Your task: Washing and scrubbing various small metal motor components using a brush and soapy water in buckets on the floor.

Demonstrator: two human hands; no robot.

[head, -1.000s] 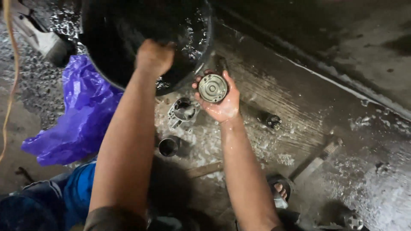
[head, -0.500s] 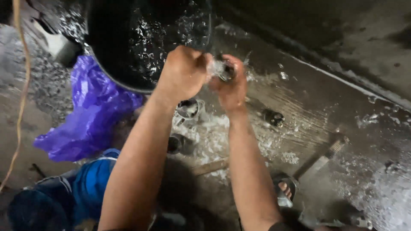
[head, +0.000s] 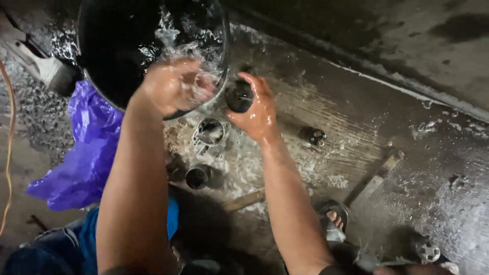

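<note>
**Rinsing a round metal part beside the black basin**

At the far left a thin orange cord (head: 7,153) runs down the wet concrete floor (head: 397,127), and a crumpled purple plastic bag (head: 84,153) lies against the black basin (head: 112,56). The bag is plain, glossy and shapeless; no label shows on it, and no sign or printed package can be seen anywhere in view.

The left hand (head: 175,84) is over the basin's near rim, fingers curled and cupped, with water splashing off it; whether it holds anything under the spray cannot be told. Just right of it, the right hand (head: 257,109) grips a dark round metal part (head: 238,95) between thumb and fingers, held above the floor just outside the rim. The two hands are close but not touching.

To rinse well, it seems best to keep the part tilted so the water runs off its face, grip it by the edge since wet skin slips, and hold it low over the floor.

Below the hands stand a metal housing (head: 210,132) and a small dark cylinder (head: 197,177). Further right lie another small dark piece (head: 312,136), a flat wooden stick (head: 374,178) and a sandalled foot (head: 333,219).
</note>
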